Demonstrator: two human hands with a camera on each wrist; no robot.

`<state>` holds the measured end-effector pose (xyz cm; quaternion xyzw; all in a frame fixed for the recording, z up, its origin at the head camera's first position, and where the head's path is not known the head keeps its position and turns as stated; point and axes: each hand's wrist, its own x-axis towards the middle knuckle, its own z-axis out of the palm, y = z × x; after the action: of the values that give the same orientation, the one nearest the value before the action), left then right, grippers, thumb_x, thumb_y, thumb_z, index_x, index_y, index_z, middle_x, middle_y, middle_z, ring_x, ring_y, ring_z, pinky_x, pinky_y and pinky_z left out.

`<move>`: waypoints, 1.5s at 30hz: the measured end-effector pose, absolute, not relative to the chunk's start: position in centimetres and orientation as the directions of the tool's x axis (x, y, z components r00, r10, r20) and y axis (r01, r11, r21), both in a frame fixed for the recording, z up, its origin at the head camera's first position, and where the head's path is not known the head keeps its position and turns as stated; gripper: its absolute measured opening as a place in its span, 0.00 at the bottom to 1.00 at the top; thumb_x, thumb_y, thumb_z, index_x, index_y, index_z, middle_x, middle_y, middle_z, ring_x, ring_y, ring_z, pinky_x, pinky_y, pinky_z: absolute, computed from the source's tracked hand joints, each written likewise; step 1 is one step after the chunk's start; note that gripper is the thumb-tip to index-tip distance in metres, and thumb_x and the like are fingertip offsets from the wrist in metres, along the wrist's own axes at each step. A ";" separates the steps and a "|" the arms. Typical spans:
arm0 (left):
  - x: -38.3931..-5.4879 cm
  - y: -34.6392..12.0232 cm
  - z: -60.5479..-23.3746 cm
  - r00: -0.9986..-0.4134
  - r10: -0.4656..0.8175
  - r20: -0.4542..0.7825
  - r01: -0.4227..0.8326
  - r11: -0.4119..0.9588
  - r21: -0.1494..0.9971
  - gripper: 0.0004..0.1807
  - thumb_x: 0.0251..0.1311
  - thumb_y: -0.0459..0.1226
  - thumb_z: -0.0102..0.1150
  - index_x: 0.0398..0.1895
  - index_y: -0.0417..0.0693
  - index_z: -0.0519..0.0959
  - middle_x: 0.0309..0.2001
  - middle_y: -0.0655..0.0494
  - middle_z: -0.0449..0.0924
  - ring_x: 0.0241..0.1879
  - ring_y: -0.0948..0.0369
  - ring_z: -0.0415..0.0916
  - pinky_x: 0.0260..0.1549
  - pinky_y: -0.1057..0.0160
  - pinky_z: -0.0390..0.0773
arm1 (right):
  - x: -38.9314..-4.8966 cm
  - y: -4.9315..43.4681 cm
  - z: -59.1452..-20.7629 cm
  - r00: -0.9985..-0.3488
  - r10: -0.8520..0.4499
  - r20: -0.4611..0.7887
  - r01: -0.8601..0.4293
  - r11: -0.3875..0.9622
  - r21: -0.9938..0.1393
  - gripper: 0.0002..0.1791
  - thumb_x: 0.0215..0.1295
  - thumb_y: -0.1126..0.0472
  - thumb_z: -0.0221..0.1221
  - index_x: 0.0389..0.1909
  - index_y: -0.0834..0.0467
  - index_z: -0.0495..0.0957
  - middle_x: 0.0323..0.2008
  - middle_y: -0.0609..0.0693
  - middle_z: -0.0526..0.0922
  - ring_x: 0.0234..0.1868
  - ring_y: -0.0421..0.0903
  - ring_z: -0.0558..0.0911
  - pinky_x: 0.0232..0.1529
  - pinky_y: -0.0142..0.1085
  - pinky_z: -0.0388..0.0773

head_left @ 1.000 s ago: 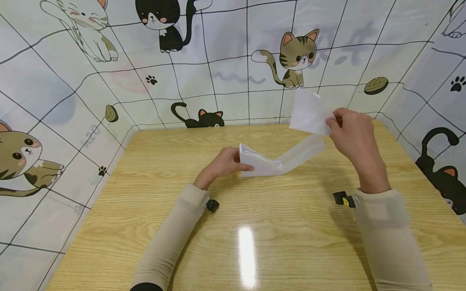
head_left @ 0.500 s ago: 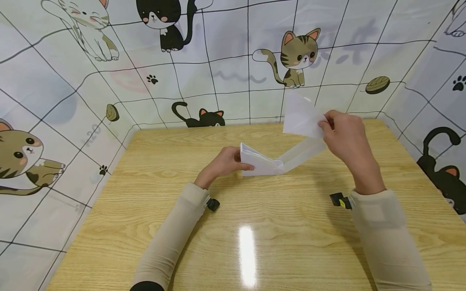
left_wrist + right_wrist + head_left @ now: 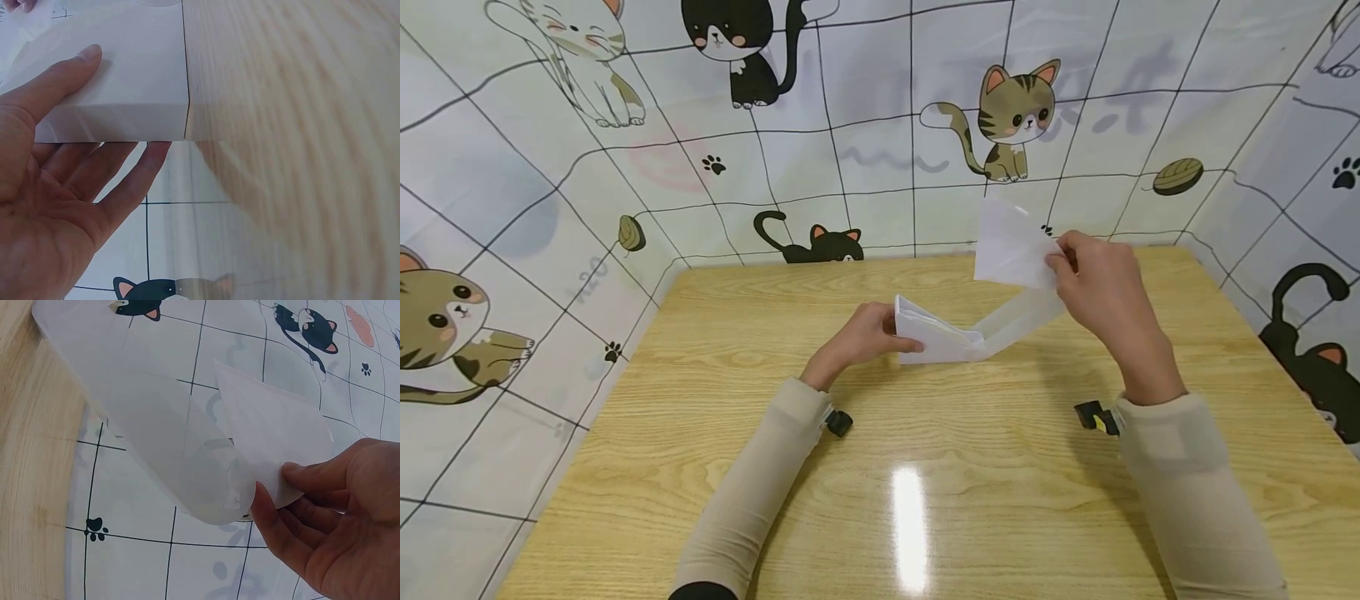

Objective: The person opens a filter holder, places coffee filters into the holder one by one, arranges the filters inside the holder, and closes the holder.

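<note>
My left hand [image 3: 868, 332] holds the end of a white, box-like packet [image 3: 936, 342]. In the left wrist view the thumb lies on the packet's broad face [image 3: 137, 69] and the fingers are behind its lower edge. Thin white layers show in the packet's open top. A long translucent flap [image 3: 1022, 318] with a rounded end slants up to the right from it. Above this flap, my right hand [image 3: 1101, 283] pinches the corner of a thin white square sheet [image 3: 1009, 246] between thumb and fingers. One edge of the sheet [image 3: 269, 425] looks finely ribbed in the right wrist view.
Both hands are over a light wood-grain table [image 3: 880, 433]. A white sheet backdrop [image 3: 865, 167] with black grid lines and cartoon cats stands behind it and at both sides. Small black devices [image 3: 839, 422] sit at both sleeve cuffs.
My right hand has moved a little left and slightly down with the white sheet, so it overlaps the flap's end more. The left hand and the packet have stayed in place.
</note>
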<state>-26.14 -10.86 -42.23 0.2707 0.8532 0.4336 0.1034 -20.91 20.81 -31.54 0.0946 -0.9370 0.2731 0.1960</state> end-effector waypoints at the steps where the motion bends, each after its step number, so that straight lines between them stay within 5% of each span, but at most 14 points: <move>1: -26.1 -10.8 -42.3 -0.832 0.552 0.058 0.373 0.478 0.796 0.20 0.58 0.40 0.77 0.54 0.47 0.85 0.49 0.52 0.90 0.43 0.61 0.88 0.42 0.63 0.86 | -20.9 20.8 -31.6 -0.902 -0.074 0.424 -0.290 0.833 -0.471 0.13 0.77 0.64 0.56 0.47 0.72 0.81 0.36 0.70 0.85 0.26 0.56 0.79 0.26 0.40 0.68; 45: -26.3 -10.8 -42.4 -0.837 0.545 0.052 0.358 0.472 0.805 0.20 0.58 0.38 0.77 0.53 0.46 0.85 0.49 0.52 0.90 0.43 0.61 0.88 0.43 0.62 0.85 | -20.7 16.4 -33.7 -0.852 -0.238 0.466 -0.435 0.817 -0.378 0.08 0.75 0.67 0.56 0.40 0.68 0.81 0.32 0.62 0.87 0.24 0.52 0.80 0.27 0.42 0.72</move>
<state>-26.29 -10.80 -42.44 0.2651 0.8514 0.4399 0.1064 -20.73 16.37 -33.65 0.1805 -0.9314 0.2423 0.2031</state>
